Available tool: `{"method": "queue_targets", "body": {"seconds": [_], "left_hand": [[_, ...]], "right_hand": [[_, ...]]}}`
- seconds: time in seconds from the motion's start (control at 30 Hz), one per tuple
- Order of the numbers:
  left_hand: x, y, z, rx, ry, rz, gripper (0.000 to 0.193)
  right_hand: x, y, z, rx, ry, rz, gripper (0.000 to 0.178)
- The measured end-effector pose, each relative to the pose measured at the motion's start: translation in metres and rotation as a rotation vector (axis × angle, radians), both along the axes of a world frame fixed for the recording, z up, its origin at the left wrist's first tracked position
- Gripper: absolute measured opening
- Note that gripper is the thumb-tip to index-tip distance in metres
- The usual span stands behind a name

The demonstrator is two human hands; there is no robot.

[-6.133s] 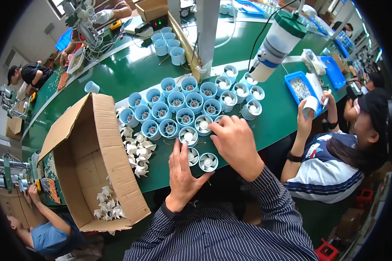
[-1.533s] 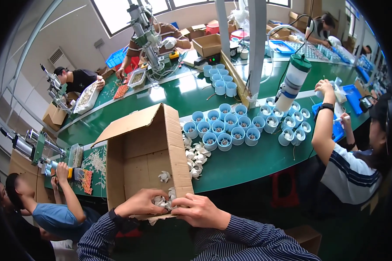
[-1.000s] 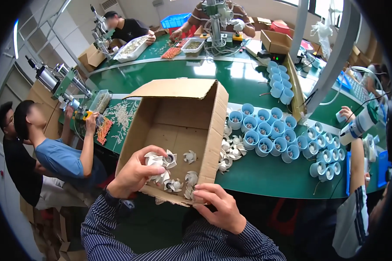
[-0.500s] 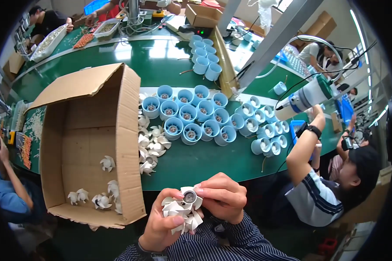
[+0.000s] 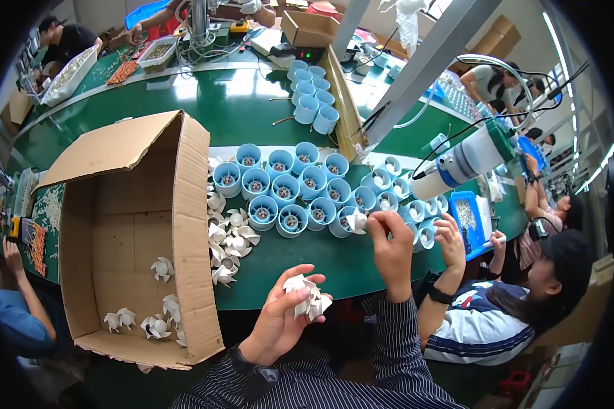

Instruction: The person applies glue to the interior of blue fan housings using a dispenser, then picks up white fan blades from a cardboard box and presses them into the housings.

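Observation:
My left hand point(image 5: 278, 324) is closed around a small cluster of white fan impellers point(image 5: 308, 300), held over my lap by the table's near edge. Farther forward and right, my right hand point(image 5: 393, 249) pinches a single white impeller point(image 5: 356, 221) between thumb and fingers. That impeller is at the near right end of several light blue cylindrical housings point(image 5: 291, 222), in front of one housing's rim; I cannot tell whether they touch. The housings stand upright, with motor parts visible inside. Loose white impellers point(image 5: 232, 238) lie heaped to the left of them.
An open cardboard box point(image 5: 129, 238) on the left holds a few impellers. Right of my right hand, a co-worker's hand point(image 5: 451, 242) is raised beside more blue housings and a blue tray point(image 5: 465, 218). A slanted grey post point(image 5: 423, 75) and a hanging tool point(image 5: 457, 163) stand beyond.
My right hand has left the cluster and moved forward and right with one impeller. My left hand keeps the others. The co-worker's hand has come down near the housings.

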State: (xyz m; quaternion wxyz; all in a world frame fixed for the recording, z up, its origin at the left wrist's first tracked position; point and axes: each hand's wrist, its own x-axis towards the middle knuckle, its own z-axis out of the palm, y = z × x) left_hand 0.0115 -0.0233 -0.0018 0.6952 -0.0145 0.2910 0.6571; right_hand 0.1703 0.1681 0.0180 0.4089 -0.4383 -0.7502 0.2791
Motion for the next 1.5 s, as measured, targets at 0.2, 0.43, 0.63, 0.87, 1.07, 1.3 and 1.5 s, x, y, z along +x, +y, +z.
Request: {"method": "queue_targets", "body": {"seconds": [0.2, 0.43, 0.63, 0.87, 1.07, 1.3, 1.5], "left_hand": [[-0.001, 0.017, -0.036, 0.153, -0.12, -0.038, 0.047], [-0.002, 0.029, -0.035, 0.174, -0.055, -0.06, 0.046], [-0.006, 0.041, -0.039, 0.227, -0.014, -0.04, 0.042], [-0.007, 0.03, -0.029, 0.217, 0.153, -0.058, 0.045], [-0.015, 0.029, -0.023, 0.104, 0.266, -0.21, 0.049], [-0.003, 0.039, -0.016, 0.095, 0.152, -0.117, 0.047], [0.001, 0.058, -0.024, 0.173, -0.055, -0.101, 0.044]], "right_hand": [[-0.008, 0.028, -0.005, 0.083, -0.288, 0.133, 0.013], [-0.013, 0.023, 0.003, 0.108, -0.369, 0.137, 0.013], [-0.027, 0.029, 0.009, 0.161, -0.56, 0.16, 0.013], [-0.017, -0.036, 0.041, -0.292, -0.044, 0.424, 0.015], [-0.021, -0.032, 0.027, -0.432, -0.067, 0.655, 0.012], [-0.014, -0.037, 0.033, -0.066, -0.187, 0.507, 0.008], [-0.001, -0.008, -0.003, -0.751, 0.809, 0.33, 0.012]]}}
